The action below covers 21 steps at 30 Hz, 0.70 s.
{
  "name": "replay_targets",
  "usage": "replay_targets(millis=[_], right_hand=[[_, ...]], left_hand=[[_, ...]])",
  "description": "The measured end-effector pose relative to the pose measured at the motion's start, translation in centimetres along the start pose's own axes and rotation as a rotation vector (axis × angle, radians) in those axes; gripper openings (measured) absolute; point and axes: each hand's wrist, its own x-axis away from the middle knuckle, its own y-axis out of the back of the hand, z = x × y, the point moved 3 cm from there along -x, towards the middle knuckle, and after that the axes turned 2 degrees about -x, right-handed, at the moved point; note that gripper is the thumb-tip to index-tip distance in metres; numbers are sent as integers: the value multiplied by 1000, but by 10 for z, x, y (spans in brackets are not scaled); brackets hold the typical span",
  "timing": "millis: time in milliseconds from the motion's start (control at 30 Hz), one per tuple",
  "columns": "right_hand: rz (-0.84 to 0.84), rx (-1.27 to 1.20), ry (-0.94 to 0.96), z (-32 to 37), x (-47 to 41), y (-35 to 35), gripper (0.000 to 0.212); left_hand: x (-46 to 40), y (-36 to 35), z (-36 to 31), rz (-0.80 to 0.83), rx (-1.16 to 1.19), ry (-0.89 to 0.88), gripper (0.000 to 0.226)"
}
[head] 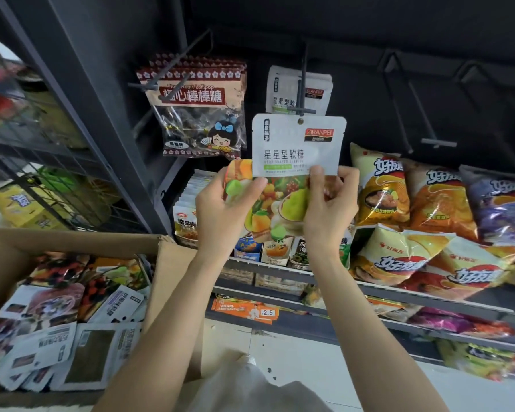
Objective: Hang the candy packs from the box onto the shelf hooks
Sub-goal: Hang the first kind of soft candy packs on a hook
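Observation:
A white candy pack (298, 144) with a fruit picture on its lower half is held up in front of the shelf. Its hang hole sits just under the tip of a black hook (302, 84). My left hand (223, 209) grips the pack's lower left side. My right hand (329, 203) pinches its lower right edge. Further back on the same hook hangs another white pack (280, 90). The cardboard box (167, 263) at the lower left holds several more packs (72, 322).
Lollipop bags (197, 114) hang on the hook to the left. Bare hooks (428, 126) stick out to the right. Chip bags (428, 215) fill the shelf below them, and small snack packs (188, 209) stand under my hands. A wire rack (57, 173) stands at the left.

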Motion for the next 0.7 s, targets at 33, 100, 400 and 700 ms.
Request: replay_targets(millis=[33,100,400,700], right_hand=[[-7,-15,4,1,-1,1,15],[1,-27,30,3,-4,2,19],[129,186,179,-9,-22,-1,39],[150,222,245,-9,-29,-6,42]], left_hand=[[-2,-2,-1,-1,-13,-10,16],[-7,-4,0,-8,-43,-16,15],[-23,-9,20,-17,-122,15,7],[-31,-9,27,-7,-158,14,6]])
